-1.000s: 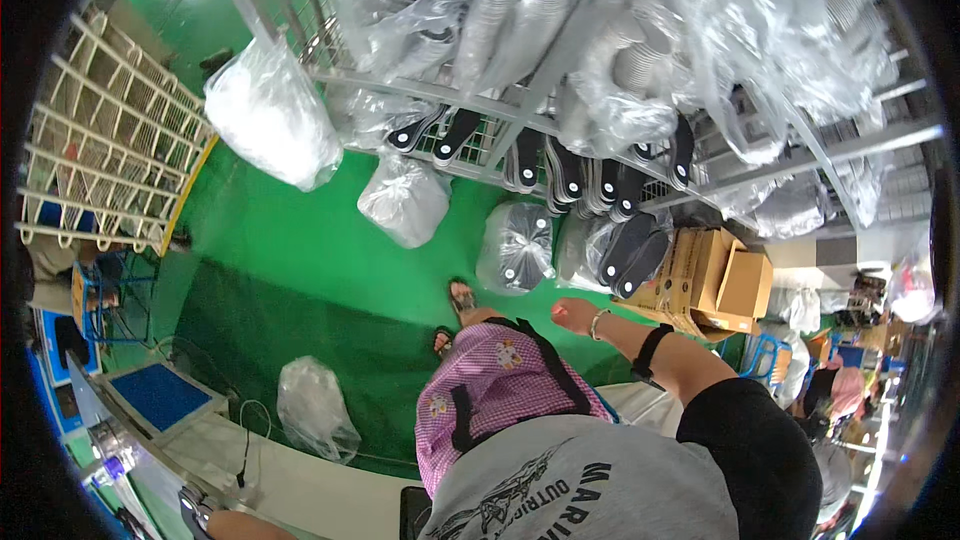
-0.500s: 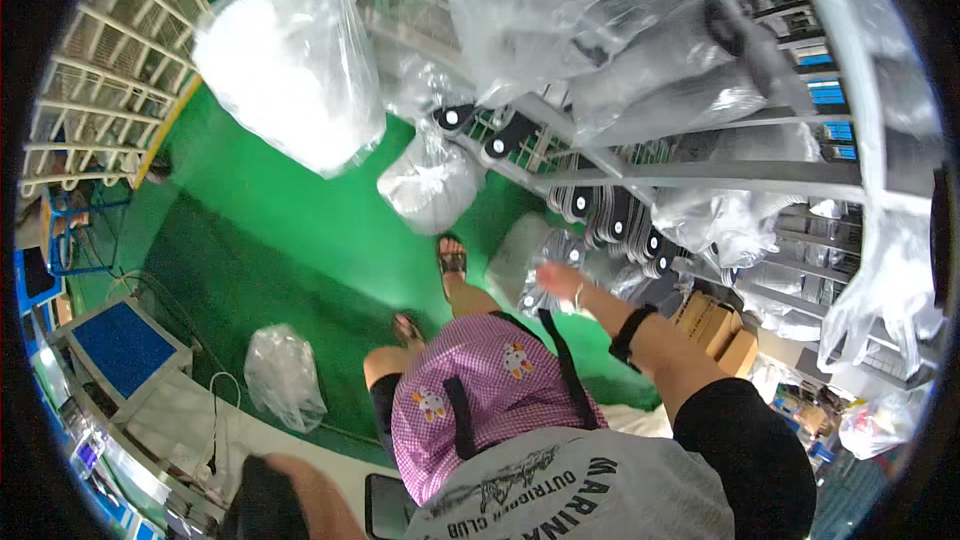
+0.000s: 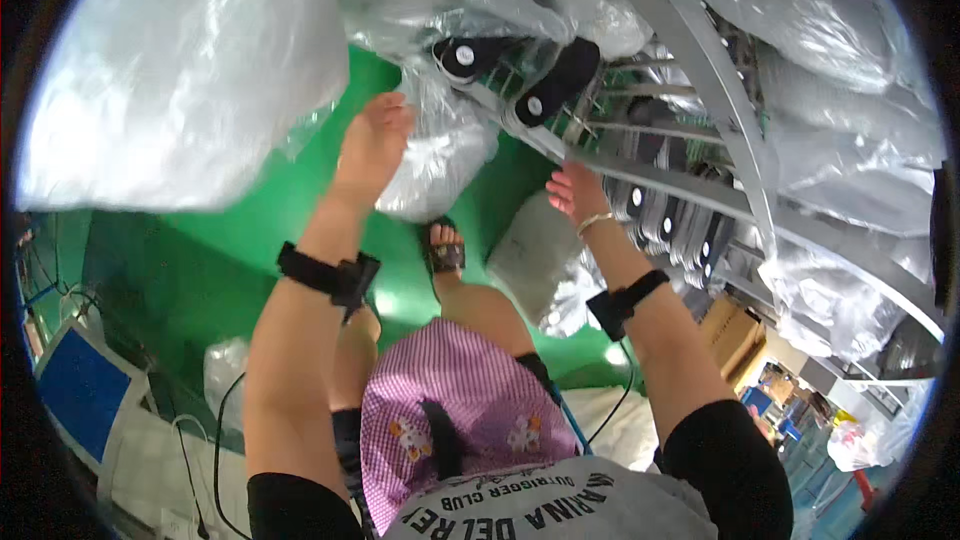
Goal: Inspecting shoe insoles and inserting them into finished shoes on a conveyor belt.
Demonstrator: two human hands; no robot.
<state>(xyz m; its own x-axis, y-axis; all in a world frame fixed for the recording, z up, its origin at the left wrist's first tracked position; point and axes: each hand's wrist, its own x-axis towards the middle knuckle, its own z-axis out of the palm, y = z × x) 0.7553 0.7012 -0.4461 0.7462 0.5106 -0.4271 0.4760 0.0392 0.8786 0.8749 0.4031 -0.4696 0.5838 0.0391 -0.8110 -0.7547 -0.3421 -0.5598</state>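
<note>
My left hand (image 3: 375, 147) is raised with its fingers stretched out and nothing in them. It is in front of a translucent plastic bag (image 3: 435, 165) with pale contents, near the foot of the rack; whether they touch I cannot tell. My right hand (image 3: 578, 192) hangs beside the metal rack's rail (image 3: 660, 178), empty, its fingers loosely apart. Two black insoles with white round spots, a left one (image 3: 480, 55) and a larger-looking right one (image 3: 560, 80), lie on the rack beyond my hands. More such insoles (image 3: 670, 225) stand in a row further right.
A large bulging plastic bag (image 3: 190, 70) fills the upper left. Below my right hand a grey bagged bundle (image 3: 530, 250) is on the green floor (image 3: 150, 270). Filled plastic bags (image 3: 840, 140) crowd the rack, with cardboard boxes (image 3: 728, 332) below. A blue-topped stand (image 3: 85, 395) is at left.
My left arm has swung up and forward from the lower edge. My right hand has risen toward the rack. The view has moved nearer the rack and the large bag.
</note>
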